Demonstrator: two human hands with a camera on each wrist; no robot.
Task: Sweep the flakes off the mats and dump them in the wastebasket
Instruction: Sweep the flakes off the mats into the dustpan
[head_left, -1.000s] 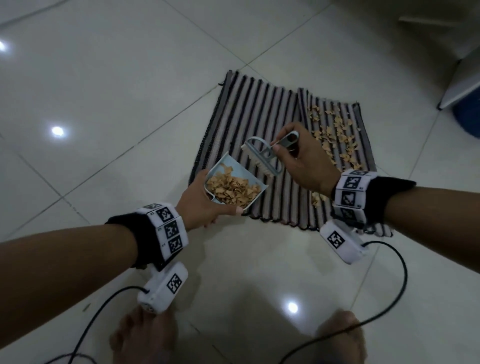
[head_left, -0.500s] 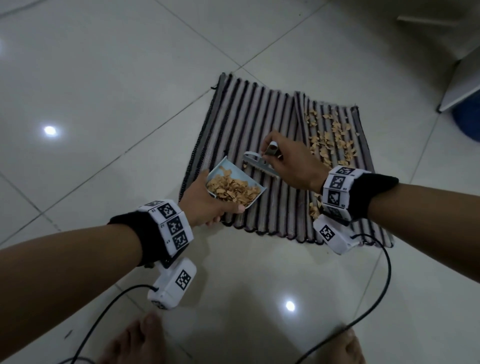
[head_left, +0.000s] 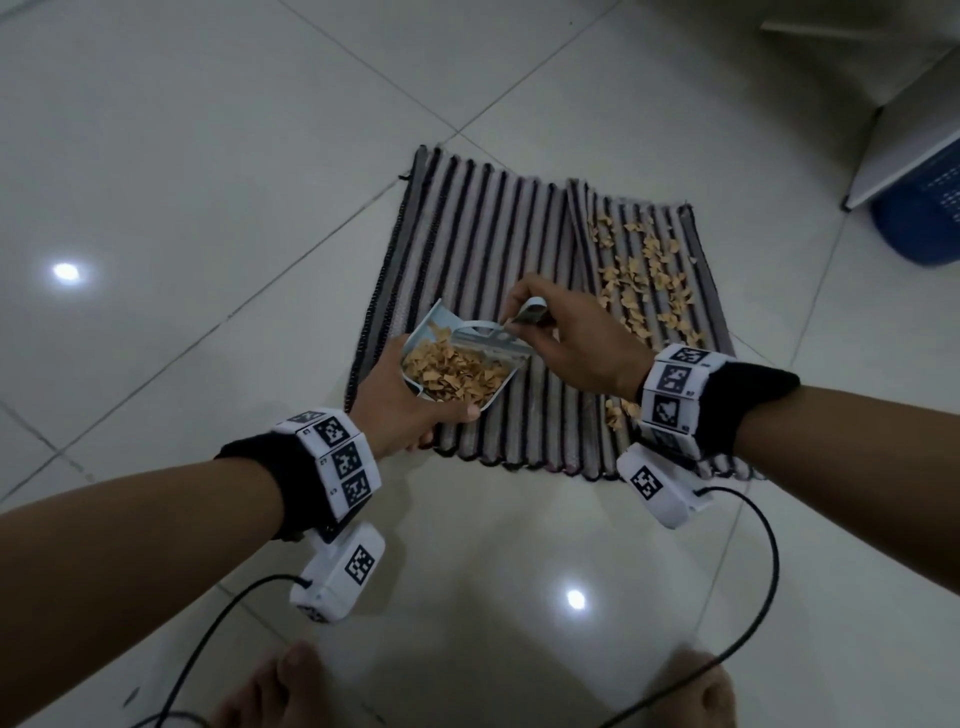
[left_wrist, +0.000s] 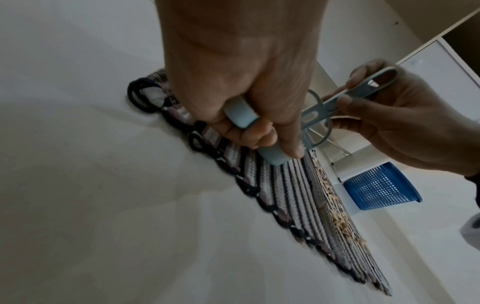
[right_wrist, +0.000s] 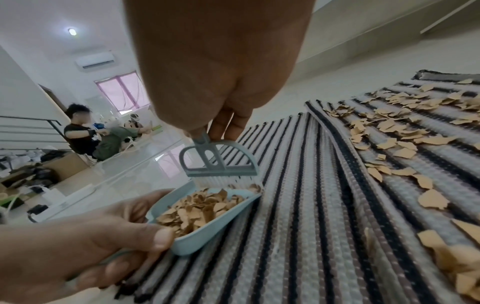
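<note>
your left hand grips the full dustpan; your right hand pinches the brush. keep the dustpan level above the left mat's near edge.

Black-and-grey striped mats, tan flakes, pale-blue dustpan, blue wastebasket

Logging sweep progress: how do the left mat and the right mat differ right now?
The left mat looks swept bare; the right mat carries scattered flakes. The dustpan and brush are over the left mat, while nothing works the right mat. Both are striped and lie side by side on the tile floor.
</note>
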